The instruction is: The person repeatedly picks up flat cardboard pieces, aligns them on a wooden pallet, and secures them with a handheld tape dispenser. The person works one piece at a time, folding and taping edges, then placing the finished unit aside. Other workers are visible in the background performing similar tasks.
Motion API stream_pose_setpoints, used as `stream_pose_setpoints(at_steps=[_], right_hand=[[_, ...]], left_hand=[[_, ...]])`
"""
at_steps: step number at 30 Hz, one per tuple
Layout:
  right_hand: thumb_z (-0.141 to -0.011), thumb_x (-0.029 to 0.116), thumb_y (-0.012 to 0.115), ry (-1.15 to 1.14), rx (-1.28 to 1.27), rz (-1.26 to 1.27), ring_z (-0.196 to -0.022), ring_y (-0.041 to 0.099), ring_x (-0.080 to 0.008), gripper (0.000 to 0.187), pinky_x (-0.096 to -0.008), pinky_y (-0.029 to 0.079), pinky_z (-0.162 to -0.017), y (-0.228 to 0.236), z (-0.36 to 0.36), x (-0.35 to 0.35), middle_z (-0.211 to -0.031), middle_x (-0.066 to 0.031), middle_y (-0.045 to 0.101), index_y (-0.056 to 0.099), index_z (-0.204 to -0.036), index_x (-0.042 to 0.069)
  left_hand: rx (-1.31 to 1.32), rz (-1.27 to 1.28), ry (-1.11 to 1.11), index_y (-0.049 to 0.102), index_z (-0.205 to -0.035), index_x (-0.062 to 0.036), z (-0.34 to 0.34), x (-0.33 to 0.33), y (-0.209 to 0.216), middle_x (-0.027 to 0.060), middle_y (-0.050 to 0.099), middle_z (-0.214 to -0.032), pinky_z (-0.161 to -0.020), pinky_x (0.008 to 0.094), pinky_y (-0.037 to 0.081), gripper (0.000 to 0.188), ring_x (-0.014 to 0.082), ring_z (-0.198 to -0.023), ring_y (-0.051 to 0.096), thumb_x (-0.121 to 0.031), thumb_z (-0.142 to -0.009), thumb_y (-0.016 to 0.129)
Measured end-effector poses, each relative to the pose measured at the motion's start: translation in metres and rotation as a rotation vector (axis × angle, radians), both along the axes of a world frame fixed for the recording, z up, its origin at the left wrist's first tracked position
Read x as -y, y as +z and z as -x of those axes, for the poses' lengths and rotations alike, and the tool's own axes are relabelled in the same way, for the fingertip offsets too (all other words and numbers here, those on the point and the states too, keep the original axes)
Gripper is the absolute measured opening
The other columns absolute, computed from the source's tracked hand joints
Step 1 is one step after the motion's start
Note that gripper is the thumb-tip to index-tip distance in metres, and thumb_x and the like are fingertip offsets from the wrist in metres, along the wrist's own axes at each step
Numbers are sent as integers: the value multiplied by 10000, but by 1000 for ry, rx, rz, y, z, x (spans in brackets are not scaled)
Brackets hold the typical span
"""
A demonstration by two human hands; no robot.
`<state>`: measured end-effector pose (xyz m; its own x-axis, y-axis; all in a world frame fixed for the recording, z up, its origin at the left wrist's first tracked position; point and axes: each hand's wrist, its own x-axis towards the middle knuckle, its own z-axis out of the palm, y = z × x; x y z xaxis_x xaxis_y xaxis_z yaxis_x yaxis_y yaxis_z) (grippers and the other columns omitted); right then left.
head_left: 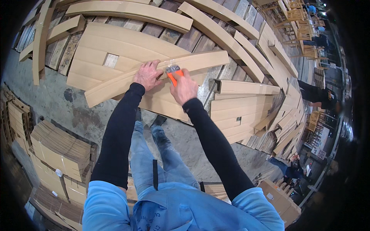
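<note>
A long folded cardboard strip [204, 61] lies slantwise across a large flat cardboard sheet [92, 46] with a small square cutout. My left hand [148, 75] rests on the strip, fingers spread and pressing it, holding nothing. Just to its right, my right hand [185, 87] is closed round an orange tape dispenser [175, 75] with a grey metal head. That head touches the strip near its middle, where a shiny patch like clear tape shows.
Slatted wooden pallets [189, 40] lie under the cardboard. More folded strips [129, 10] sit beyond and to the right. Bundled cardboard stacks [58, 146] stand at lower left. Wooden chairs [302, 32] and other people, one in dark clothing [320, 94], are at far right.
</note>
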<state>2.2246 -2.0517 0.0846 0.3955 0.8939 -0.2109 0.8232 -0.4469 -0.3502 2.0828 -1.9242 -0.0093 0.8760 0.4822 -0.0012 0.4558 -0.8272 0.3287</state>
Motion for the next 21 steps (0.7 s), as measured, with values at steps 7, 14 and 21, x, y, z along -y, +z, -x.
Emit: stream_pose_setpoints(at_steps=[7,14,21], right_hand=[[-764,177,713,-26,-38,-156,-933,686,-390,506,-487,567,-824,-30,9,55,-1386,-173,498,661,-1266,136],[-747,185,722,-55,-38,-159,-993,680,-379,495,-471,563,-861,-51,4,39,-1406,-148,505,690,-1239,137],[-751,188,717,-11,-63,-264,-950,693,-376,459,-473,560,-865,-21,3,36,-1387,-153,528,709,-1208,149]], left_hand=[[-86,164,32,706,-1058,-147,-9,-34,-1,137,527,-1284,-938,489,516,427,345,-1151,581,-393,-721,790],[12,-152,-193,589,-1244,-92,-39,-27,1,180,439,-1446,-998,491,490,595,398,-1197,553,-186,-688,779],[-135,773,-125,575,-1240,-33,-38,-55,12,199,573,-1327,-1029,439,480,550,361,-1187,592,-114,-732,770]])
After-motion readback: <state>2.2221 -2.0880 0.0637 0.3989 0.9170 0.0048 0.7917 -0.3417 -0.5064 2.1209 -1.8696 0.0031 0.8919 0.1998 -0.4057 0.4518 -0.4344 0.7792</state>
